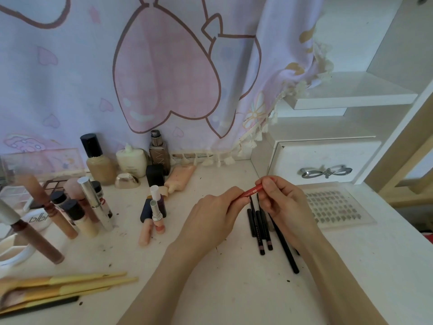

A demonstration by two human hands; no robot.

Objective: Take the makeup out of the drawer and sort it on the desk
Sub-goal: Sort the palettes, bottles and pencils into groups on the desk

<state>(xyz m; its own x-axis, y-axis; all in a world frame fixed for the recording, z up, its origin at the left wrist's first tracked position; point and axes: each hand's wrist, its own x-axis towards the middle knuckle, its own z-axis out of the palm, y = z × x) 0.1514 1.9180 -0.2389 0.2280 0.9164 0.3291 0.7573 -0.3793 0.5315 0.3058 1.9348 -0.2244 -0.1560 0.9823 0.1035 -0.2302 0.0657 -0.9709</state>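
Both hands hold a red makeup pencil above the white desk, a little right of centre. My left hand pinches its lower left end and my right hand grips its upper right end. Under the hands lie several black eye pencils in a row, pointing away from me. The small white drawer with a silver bow handle stands at the back right, pushed in.
Foundation bottles, lip glosses, lipsticks and a peach tube crowd the left and back. Yellow-handled brushes lie front left. A clear lash tray sits right of my hands. A patterned cloth hangs behind.
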